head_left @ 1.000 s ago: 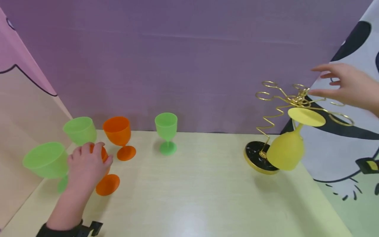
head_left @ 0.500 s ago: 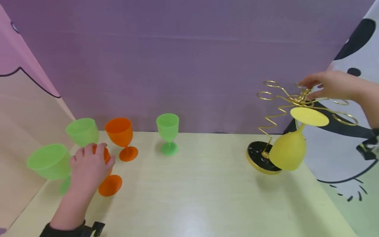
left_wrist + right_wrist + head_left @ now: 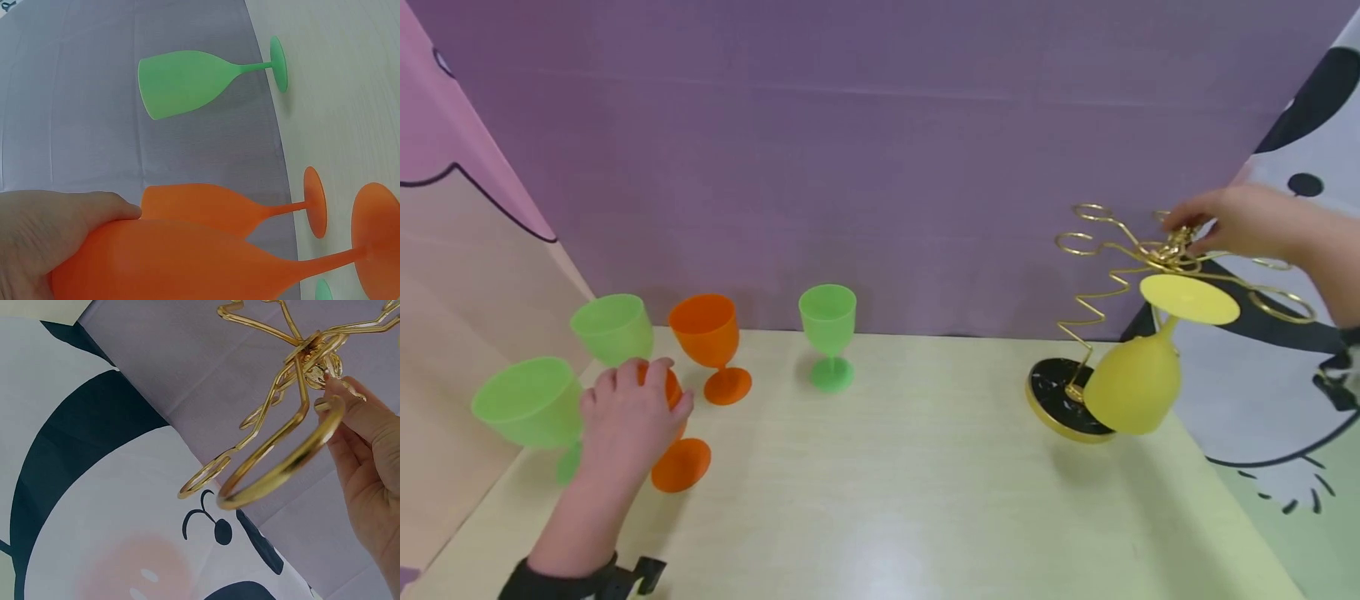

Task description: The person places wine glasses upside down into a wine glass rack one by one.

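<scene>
A second earlier the right hand point(image 3: 1247, 218) had been above and to the right of the gold stand point(image 3: 1168, 257), thumb and fingers parted; by now they had come in and pinched the stand's top knob point(image 3: 317, 375). The left hand point(image 3: 628, 421), well to the left of the stand, had not shifted: its fingers stayed curled round the bowl of the near orange goblet point(image 3: 681, 465). The yellow goblet point(image 3: 1135, 383) hung upside down on the stand's near side, as before, its bowl partly hiding the black base point(image 3: 1056, 387).

The stand stood close to the right edge of the tabletop point(image 3: 887, 467), beside a printed panel point(image 3: 1247, 392); the back edge met a purple backdrop point(image 3: 880, 167) behind it. Leftward from the stand, a broad stretch of tabletop ran to the lone green goblet point(image 3: 828, 321). Farther left of the stand came the far orange goblet point(image 3: 706, 332), then the rear green goblet point(image 3: 613, 329) and the front green goblet point(image 3: 531, 404), leaving little room about the left hand.
</scene>
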`<control>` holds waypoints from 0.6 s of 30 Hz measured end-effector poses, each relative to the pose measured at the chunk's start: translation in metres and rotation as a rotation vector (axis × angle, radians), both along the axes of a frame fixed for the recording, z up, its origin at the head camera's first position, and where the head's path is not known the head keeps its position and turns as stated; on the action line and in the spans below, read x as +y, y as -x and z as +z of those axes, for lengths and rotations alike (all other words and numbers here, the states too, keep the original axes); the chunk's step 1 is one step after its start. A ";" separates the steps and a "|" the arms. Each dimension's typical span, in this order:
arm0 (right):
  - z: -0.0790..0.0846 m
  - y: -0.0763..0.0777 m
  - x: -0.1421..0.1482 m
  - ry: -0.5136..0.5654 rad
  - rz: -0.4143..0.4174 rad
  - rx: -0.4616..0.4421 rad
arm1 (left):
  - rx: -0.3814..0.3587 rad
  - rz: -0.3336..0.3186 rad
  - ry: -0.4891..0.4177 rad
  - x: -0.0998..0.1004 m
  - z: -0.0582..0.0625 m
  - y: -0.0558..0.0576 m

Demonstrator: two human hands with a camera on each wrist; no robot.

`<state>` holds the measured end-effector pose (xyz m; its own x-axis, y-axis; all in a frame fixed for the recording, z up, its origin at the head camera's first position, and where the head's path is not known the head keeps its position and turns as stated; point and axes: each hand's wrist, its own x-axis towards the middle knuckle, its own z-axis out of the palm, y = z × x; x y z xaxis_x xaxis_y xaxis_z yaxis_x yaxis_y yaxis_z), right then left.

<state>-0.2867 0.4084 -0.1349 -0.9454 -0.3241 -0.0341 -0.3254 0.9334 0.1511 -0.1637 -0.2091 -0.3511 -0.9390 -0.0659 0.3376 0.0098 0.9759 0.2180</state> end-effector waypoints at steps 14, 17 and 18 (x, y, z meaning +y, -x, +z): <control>-0.005 -0.005 -0.003 -0.115 0.098 0.063 | -0.007 0.001 -0.001 0.000 0.000 0.000; -0.005 -0.007 -0.002 -0.132 0.102 0.066 | -0.002 -0.004 0.003 0.001 0.000 -0.001; -0.005 -0.007 -0.003 -0.137 0.104 0.066 | -0.002 -0.005 0.004 0.000 0.000 -0.001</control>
